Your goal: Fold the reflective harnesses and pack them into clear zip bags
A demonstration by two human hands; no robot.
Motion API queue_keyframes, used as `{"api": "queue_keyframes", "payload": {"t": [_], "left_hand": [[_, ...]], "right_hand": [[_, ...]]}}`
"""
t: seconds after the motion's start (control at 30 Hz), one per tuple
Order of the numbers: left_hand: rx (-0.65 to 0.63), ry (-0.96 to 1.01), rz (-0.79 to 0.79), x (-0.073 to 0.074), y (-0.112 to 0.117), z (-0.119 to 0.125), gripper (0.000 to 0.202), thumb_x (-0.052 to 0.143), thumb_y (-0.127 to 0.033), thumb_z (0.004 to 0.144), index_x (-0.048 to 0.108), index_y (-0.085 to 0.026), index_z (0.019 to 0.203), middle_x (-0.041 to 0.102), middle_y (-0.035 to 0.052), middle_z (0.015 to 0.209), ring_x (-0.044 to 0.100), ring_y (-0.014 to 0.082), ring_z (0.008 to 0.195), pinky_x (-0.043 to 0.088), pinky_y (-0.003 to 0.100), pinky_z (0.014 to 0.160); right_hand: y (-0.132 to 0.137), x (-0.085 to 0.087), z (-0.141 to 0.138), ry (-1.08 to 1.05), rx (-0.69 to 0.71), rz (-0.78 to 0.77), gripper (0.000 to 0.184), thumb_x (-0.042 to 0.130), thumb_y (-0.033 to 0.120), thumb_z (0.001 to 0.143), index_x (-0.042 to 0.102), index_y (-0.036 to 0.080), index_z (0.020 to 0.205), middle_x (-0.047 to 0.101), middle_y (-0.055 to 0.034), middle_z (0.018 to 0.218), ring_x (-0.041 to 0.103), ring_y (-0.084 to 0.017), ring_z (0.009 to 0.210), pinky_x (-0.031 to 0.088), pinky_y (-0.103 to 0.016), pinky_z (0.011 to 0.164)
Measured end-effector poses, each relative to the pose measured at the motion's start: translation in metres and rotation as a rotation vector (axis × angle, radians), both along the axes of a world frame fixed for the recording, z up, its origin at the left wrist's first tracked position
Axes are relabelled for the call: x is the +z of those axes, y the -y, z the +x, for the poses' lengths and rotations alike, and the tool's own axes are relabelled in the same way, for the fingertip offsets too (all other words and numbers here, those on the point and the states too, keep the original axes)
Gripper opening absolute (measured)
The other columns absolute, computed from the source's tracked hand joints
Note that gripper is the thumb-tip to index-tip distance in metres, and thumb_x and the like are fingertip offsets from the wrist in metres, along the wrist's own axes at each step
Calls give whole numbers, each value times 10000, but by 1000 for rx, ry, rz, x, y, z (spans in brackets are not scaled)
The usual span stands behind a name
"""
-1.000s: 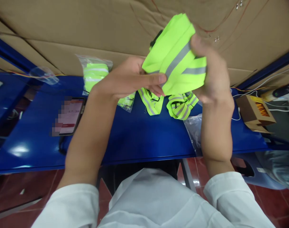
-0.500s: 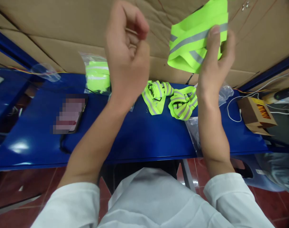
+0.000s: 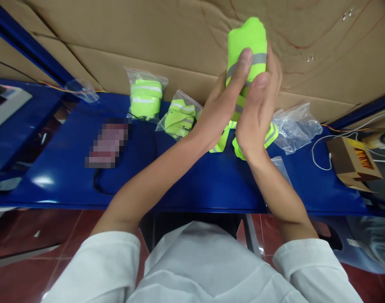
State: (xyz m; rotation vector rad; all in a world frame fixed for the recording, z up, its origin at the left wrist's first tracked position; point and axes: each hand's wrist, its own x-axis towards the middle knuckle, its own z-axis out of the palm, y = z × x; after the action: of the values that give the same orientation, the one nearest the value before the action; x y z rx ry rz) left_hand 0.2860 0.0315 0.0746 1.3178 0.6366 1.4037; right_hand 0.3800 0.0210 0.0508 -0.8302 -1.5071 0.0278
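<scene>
A folded neon-yellow vest with grey reflective stripes [image 3: 247,40] is held upright above the blue table [image 3: 186,185]. My left hand [image 3: 222,105] presses on its left side, fingers laid along the fabric. My right hand [image 3: 258,109] presses on its right side, so the vest is squeezed between both palms. Below the hands, loose neon vests [image 3: 270,136] lie on the table, mostly hidden by my wrists.
Two bagged vests [image 3: 145,97] [image 3: 180,115] lie at the table's back left. An empty clear bag [image 3: 296,126] lies to the right, another [image 3: 81,89] far left. A phone [image 3: 108,143], a cardboard box [image 3: 353,162] with a white cable, and a cardboard wall [image 3: 148,38] surround them.
My left hand, raised and apart from the vest half a second ago, has come back onto it. The vest has been squeezed narrower and now stands upright between both palms.
</scene>
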Motion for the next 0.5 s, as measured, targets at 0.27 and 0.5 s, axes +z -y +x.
{"api": "queue_keyframes", "payload": {"t": [0.27, 0.5], "left_hand": [[-316, 155, -237, 13, 10, -2, 524, 234, -373, 1124, 743, -261, 1179, 783, 51, 1073, 650, 278, 1347, 597, 410, 1013], [-430, 264, 5, -7, -6, -12, 97, 649, -219, 1003, 682, -222, 1095, 759, -13, 1230, 642, 278, 1381, 633, 408, 1046]], "right_hand": [[-8, 26, 14, -203, 141, -23, 299, 493, 358, 1044, 558, 207, 1293, 639, -107, 1409, 607, -197, 1367, 467, -390, 1232], [-16, 34, 29, -354, 445, -354, 352, 309, 483, 1044, 557, 270, 1177, 633, -68, 1431, 598, -230, 1411, 503, -447, 1209]]}}
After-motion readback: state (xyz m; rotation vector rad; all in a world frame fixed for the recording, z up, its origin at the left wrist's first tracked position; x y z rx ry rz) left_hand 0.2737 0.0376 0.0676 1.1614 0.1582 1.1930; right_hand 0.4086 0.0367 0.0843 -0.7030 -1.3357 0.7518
